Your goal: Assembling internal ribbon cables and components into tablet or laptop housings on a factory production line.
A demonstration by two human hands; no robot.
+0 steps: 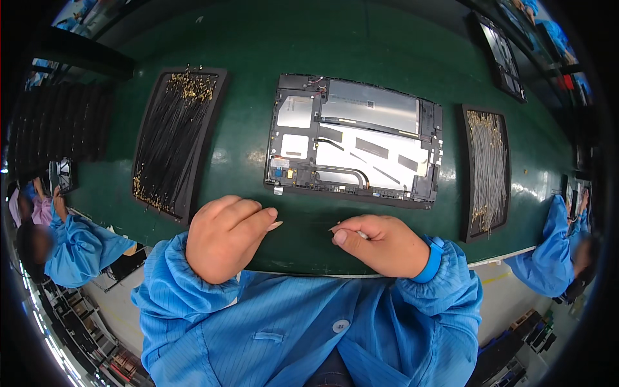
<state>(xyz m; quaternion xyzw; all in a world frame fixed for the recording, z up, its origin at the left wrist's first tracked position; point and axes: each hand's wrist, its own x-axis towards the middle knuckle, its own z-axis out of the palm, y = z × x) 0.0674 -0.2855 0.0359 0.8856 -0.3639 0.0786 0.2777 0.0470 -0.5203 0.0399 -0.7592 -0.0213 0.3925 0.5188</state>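
Note:
Both hands are over the near edge of the green table, below an opened tablet-like device (371, 153) with a black frame and silver panels. My left hand (225, 235) has its fingers bent in and pressed together. Whatever they hold, if anything, is too small to make out. A short gap to the right, my right hand (385, 245) is closed in a pinch, thumb against forefinger, with a tiny dark tip showing at the fingertips. A blue band (431, 260) circles the right wrist. Neither hand touches the device.
A dark tray (207, 138) of black thin cables with gold ends lies left of the device. Another tray (466, 174) with grey cables lies right. A second device (498, 57) rests at the far right. Co-workers in blue (84, 248) sit along both sides of the table (258, 39).

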